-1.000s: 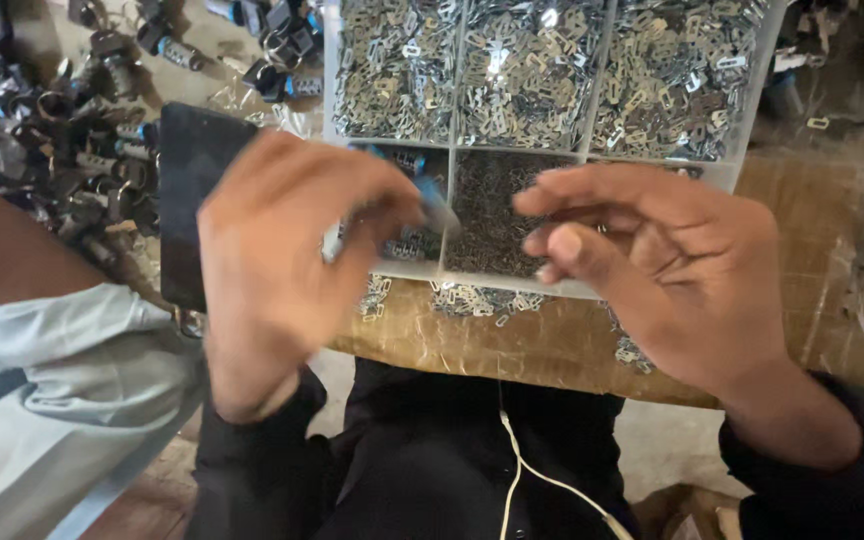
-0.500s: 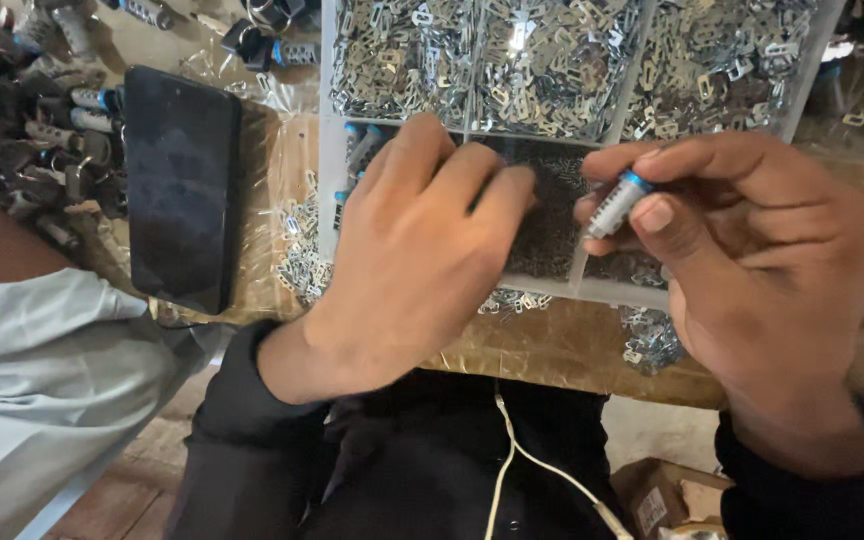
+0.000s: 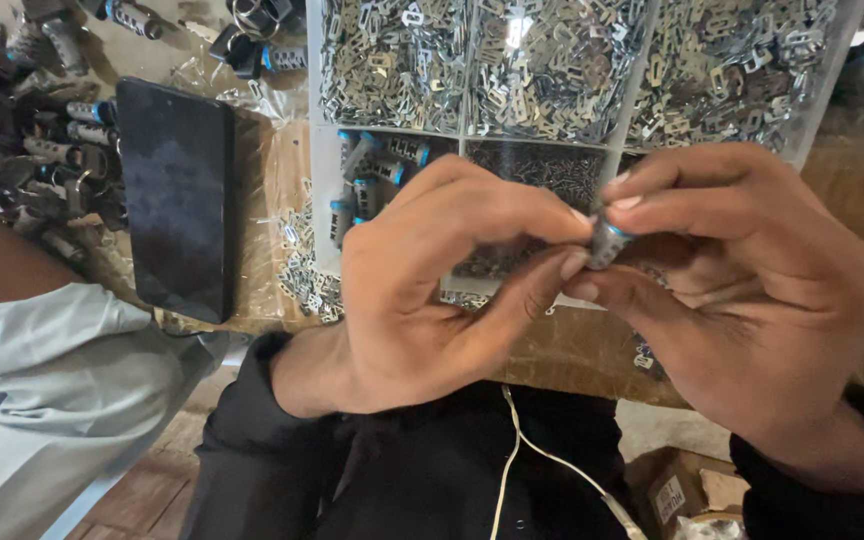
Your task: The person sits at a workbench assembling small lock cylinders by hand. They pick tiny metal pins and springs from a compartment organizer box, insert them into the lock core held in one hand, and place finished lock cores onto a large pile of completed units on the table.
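Left hand (image 3: 432, 290) risen from tray (image 3: 324, 215), meeting right hand (image 3: 742, 300); both hands' fingers pinched shut on small cylinder (image 3: 607, 243).

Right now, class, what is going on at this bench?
A person brings both hands together over a divided tray. The right hand pinches a small silver cylinder with a blue band, and the left hand meets it with thumb and finger at its end. The tray's upper compartments hold heaps of small metal pieces; a lower one holds more cylinders. A dark phone lies left of the tray, and another person's pale sleeve shows at the left edge.
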`<state>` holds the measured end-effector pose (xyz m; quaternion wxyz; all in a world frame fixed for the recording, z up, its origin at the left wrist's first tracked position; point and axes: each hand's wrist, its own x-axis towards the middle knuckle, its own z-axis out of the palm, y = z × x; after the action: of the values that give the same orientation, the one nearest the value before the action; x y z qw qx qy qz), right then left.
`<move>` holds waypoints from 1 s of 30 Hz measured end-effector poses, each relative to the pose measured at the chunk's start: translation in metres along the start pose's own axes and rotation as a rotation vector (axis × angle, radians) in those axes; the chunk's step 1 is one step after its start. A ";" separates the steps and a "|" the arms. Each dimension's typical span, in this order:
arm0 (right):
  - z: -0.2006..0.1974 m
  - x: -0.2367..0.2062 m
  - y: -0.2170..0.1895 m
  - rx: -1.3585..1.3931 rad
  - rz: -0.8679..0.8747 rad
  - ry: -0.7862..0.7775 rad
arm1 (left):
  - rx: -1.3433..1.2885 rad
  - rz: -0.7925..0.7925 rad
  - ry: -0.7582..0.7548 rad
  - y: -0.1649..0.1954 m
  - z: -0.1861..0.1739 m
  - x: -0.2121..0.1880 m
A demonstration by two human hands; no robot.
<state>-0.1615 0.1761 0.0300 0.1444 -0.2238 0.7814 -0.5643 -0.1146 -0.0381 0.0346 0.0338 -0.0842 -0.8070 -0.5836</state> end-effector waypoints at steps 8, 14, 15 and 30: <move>-0.003 -0.006 0.006 -0.099 0.013 -0.051 | -0.281 -0.119 0.056 -0.005 0.005 -0.009; 0.001 -0.008 0.003 -0.065 0.019 -0.030 | -0.244 -0.109 0.115 -0.004 0.010 -0.009; 0.001 -0.009 0.003 -0.086 -0.006 -0.043 | -0.236 -0.106 0.116 -0.004 0.010 -0.009; 0.000 -0.001 0.010 -0.176 -0.209 -0.053 | -0.325 -0.252 0.026 -0.002 0.005 -0.009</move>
<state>-0.1622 0.1794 0.0204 0.0852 -0.3306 0.7964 -0.4993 -0.1064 -0.0343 0.0296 -0.0432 0.0207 -0.7060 -0.7066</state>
